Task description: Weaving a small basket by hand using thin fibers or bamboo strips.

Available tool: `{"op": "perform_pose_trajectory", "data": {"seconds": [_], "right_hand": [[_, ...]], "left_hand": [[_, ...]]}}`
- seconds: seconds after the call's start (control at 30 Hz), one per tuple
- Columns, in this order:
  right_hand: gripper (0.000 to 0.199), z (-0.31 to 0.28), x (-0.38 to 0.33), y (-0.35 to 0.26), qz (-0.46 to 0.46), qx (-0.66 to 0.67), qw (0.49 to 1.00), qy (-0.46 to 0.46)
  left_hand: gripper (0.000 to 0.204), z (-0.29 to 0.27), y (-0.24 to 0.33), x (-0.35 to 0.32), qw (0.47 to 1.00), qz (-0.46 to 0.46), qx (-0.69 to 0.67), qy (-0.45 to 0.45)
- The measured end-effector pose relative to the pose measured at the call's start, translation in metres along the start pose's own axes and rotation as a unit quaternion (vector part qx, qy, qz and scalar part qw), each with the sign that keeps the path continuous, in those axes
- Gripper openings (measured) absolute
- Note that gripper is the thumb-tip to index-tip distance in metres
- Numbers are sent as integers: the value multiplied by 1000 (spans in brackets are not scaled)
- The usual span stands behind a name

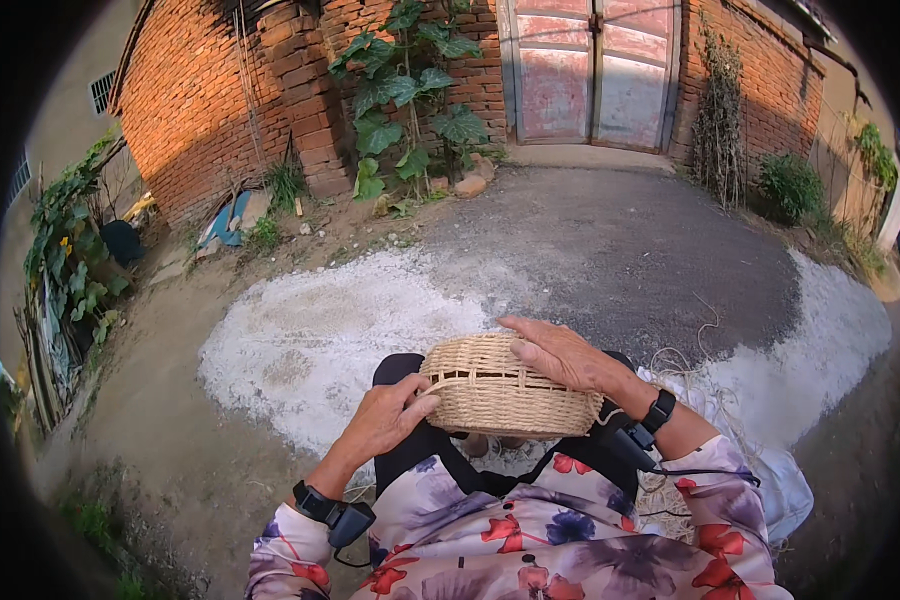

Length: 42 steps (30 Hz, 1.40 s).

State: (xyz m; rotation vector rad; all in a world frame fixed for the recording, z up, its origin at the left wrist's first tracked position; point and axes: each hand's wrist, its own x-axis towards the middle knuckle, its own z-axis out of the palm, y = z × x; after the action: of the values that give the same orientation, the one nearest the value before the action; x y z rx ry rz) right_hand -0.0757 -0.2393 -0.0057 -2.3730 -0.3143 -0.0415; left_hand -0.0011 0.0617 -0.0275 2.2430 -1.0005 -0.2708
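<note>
A pale, straw-coloured woven basket (505, 408) rests on my lap, tipped on its side. A narrow open gap runs across its weave, with short upright strands crossing it. My left hand (385, 412) is closed at the basket's left end, thumb and forefinger pinching a strand at the edge of the gap. Across the upper right part lies my right hand (567, 357), gripping the basket from above; some of its fingertips are hidden behind the far side. A loose strand end sticks out near the basket's right end.
Loose straw cords (670, 505) and a white sack (782, 490) lie beside my right leg. White powdery material (320, 310) and dark grey gravel (660, 250) cover the ground ahead. Beyond stand a brick wall (205, 100), a leafy vine (405, 90) and a faded red metal door (555, 90).
</note>
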Motion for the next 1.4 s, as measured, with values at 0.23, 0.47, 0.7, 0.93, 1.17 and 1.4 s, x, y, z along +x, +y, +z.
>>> {"op": "perform_pose_trajectory", "data": {"seconds": [0.23, 0.47, 0.7, 0.93, 1.17, 1.4], "right_hand": [[85, -4, 4, -15, -8, -31, 999, -28], [84, -5, 2, 3, 1, -28, 999, -31], [86, -2, 13, -13, -47, -1, 996, -72], [85, -6, 2, -1, -1, -15, 999, -39], [85, -6, 3, 0, -30, 24, 998, -41], [88, -8, 6, 0, -13, 14, 998, -53]], "left_hand": [[35, -2, -64, 13, 969, -21, -246, -1], [35, -84, -222, -68, 900, -225, -304, 218], [30, -181, -339, -200, 883, -374, 143, 245], [37, -33, -60, -7, 948, -208, -233, 67], [32, -1, -37, -5, 960, -108, -260, 13], [31, -29, -136, -22, 868, -99, -470, 125]]}}
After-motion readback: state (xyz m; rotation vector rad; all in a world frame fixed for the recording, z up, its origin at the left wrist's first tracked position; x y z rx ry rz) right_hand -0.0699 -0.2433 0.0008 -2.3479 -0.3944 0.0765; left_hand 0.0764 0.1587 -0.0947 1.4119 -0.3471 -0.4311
